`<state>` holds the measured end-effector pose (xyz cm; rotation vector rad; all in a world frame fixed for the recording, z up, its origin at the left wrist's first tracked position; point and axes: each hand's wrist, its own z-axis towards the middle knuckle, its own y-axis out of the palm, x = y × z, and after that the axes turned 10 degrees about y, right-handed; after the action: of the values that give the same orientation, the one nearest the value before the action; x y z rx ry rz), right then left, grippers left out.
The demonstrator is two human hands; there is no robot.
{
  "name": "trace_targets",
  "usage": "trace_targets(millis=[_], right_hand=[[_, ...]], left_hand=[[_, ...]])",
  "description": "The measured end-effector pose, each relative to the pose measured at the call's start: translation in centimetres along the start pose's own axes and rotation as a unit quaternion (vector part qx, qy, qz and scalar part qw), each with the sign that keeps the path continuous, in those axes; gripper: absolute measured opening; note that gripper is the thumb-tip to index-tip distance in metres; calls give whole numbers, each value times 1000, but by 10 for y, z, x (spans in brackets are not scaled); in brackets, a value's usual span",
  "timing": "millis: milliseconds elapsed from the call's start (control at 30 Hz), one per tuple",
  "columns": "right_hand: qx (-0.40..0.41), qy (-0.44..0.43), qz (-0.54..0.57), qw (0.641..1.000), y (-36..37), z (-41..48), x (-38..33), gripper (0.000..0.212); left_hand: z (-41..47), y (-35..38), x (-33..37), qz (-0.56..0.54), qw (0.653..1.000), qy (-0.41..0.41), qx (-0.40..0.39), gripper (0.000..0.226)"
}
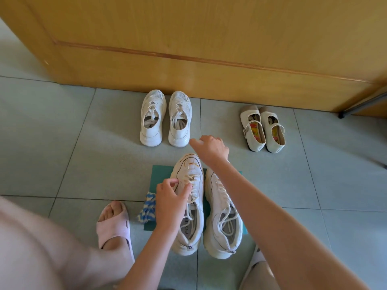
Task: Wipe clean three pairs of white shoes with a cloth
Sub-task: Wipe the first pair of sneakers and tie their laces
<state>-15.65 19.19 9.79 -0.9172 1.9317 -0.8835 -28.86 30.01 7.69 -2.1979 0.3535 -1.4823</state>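
Three pairs of white shoes stand on the tiled floor. A chunky sneaker pair sits on a teal mat (161, 174) right in front of me: the left one (189, 225) and the right one (224, 222). My left hand (170, 198) holds the left chunky sneaker at its laces, fingers curled on them. A blue-and-white cloth (147, 209) lies on the mat just left of that hand. My right hand (211, 147) reaches forward, loosely curled and holding nothing, beside the heel of the mesh sneaker pair (180, 120). A strapped flat pair (262, 129) stands farther right.
A wooden door (188, 49) closes off the space just behind the far shoes. My foot in a pink slipper (114, 225) stands left of the mat, my other knee at the lower right. A dark furniture leg (360, 107) juts in at the right.
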Motion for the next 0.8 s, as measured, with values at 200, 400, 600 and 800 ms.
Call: trace_targets(millis=[200,400,600,800], right_hand=[[-2,-2,33,999,-5,4,10,32],[27,30,11,999,-8,2,28,27],[18,43,181,982,-15,8,39,40],[42,103,386,916,-32,9,104,43]], left_hand=[[0,0,-2,-8,1000,1,-3,47],[0,0,-2,-5,1000,-5,-9,48],[1,-2,-1,-8,1000,-3,-11,47],[2,-5,7,8,999,40,-3,46]])
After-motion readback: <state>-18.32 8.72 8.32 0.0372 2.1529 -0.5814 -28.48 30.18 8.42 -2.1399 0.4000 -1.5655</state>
